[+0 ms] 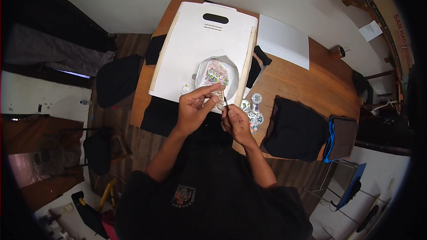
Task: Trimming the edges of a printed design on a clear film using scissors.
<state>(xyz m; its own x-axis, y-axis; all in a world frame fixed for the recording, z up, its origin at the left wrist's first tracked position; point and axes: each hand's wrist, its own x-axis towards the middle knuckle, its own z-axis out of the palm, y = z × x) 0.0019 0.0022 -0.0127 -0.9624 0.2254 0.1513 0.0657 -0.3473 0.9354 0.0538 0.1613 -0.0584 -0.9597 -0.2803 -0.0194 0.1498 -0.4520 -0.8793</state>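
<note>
At the left edge of the wooden table [311, 84] a dark cloth [155, 115] hangs under a large white board [200, 40] with a slot handle at its far end. Near the board's near edge lies a white plate [232, 80] holding colourful stickers [213, 76]. The left hand [193, 106] hovers just over that near edge, thumb and forefinger pinched on a small pale sticker piece [218, 99]; it looks paper-thin, light and floppy, easily creased, so it is best held by its margin, as here. Just right of it, the right hand [236, 122] is closed around a thin dark tool [226, 103], whose tip touches the piece between the two hands. Further right, round patterned stickers [252, 111] lie on the table, then a black cloth [296, 129], with a white sheet [284, 40] beyond at the far side.
</note>
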